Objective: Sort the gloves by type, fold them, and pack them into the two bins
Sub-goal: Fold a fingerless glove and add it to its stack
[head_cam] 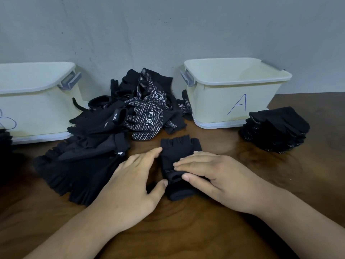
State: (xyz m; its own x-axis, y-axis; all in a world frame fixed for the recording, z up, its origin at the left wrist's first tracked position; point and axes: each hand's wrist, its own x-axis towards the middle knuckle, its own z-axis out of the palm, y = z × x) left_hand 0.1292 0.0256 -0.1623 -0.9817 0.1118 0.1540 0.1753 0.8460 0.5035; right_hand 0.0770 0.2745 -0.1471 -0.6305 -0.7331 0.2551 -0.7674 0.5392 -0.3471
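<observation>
While fingerless glove [179, 146] lies flat on table [186, 230] front-ctr, near glove pile [145, 109] | L hand [134, 176]: fingers straight, tips + thumb touching glove's L edge | R hand [214, 172]: fingers together, pressed flat on it | bin A [233, 101] rear R, dotted stack [276, 128] just beside | 2nd bin [37, 109] rear L

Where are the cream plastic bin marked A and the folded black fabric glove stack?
cream plastic bin marked A [211, 103]: head view, front wall.
folded black fabric glove stack [278, 124]: head view, top glove.
</observation>
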